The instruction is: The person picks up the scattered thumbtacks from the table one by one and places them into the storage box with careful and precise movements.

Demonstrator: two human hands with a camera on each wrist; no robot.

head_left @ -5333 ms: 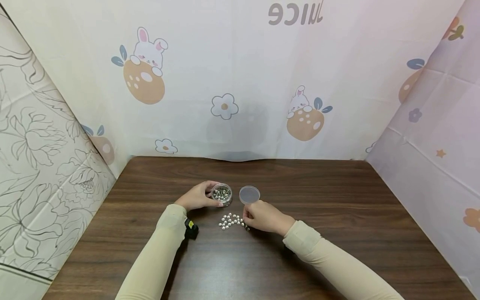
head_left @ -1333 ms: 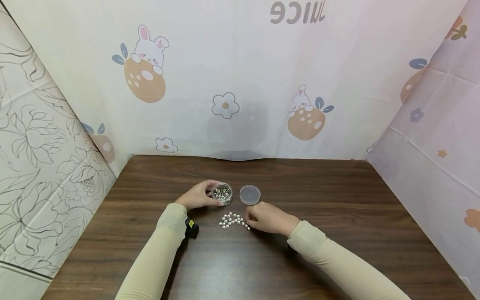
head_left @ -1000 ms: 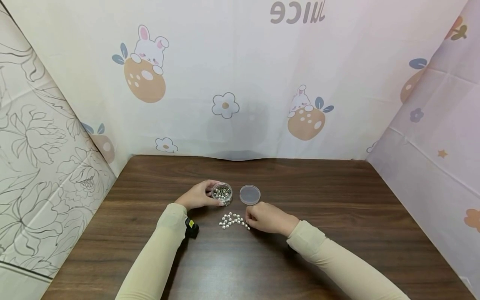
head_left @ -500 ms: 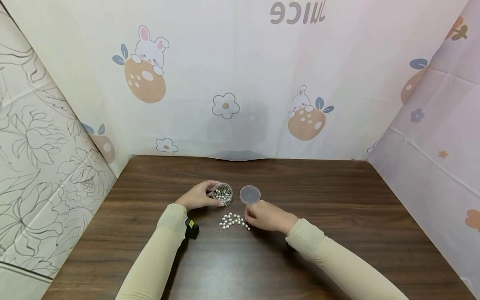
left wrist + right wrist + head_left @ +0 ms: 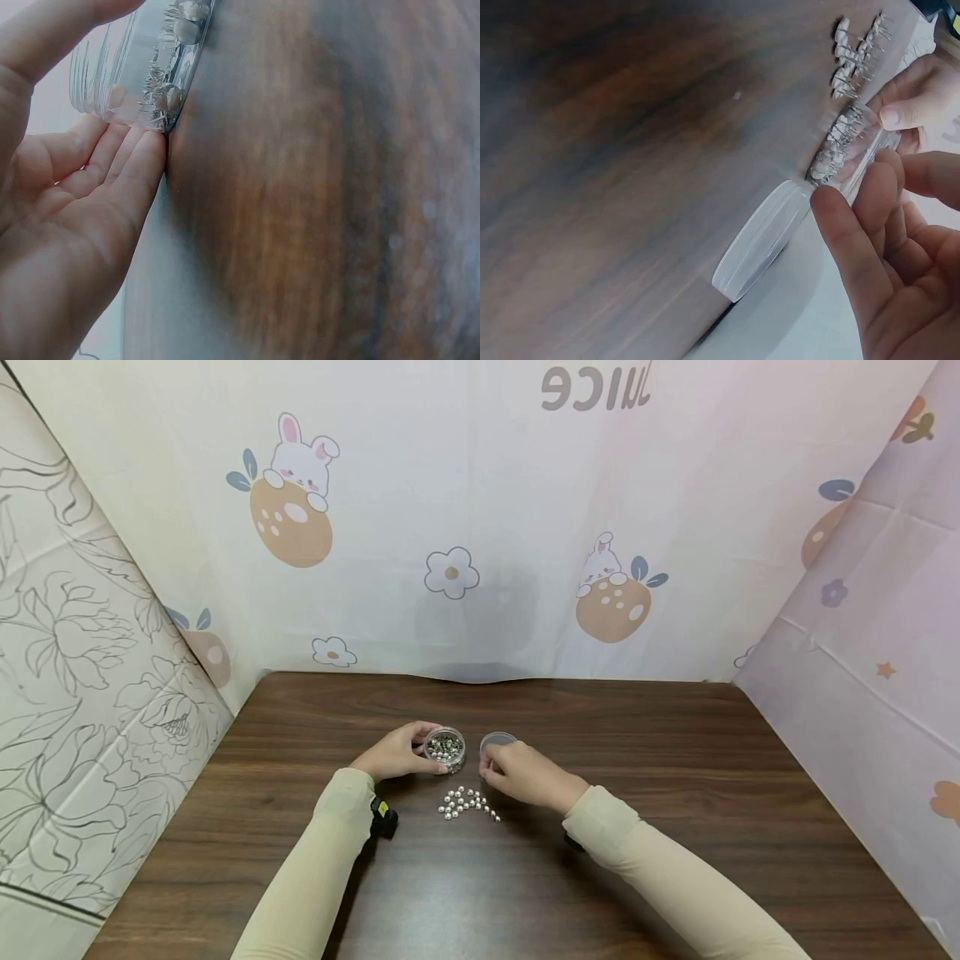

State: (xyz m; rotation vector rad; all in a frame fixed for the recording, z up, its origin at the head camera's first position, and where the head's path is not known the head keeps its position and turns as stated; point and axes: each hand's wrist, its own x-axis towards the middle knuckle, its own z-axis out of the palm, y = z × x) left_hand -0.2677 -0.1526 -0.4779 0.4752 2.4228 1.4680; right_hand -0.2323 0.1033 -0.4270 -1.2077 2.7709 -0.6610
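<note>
In the head view my left hand (image 5: 397,752) grips a round clear jar (image 5: 456,767), thumb and fingers around its side. The jar stands uncovered on the table and holds many silver thumbtacks (image 5: 442,745). The left wrist view shows the fingers against the jar (image 5: 112,67). My right hand (image 5: 534,775) hovers right of the jar, partly over a clear round lid (image 5: 497,739). Its thumb and index finger come together in the right wrist view; whether a tack is between them is hidden. Several loose thumbtacks (image 5: 461,802) lie in front of the jar, points up.
A brown wood-grain table (image 5: 645,743) carries everything. Printed curtains (image 5: 480,510) rise behind it and on the right, with a line-drawn floral one (image 5: 112,652) on the left. A black wrist camera (image 5: 383,819) sits under the left wrist.
My right hand has moved from the right end of the loose thumbtacks up and left toward the jar, now covering part of the lid. The left hand and jar stay in place.
</note>
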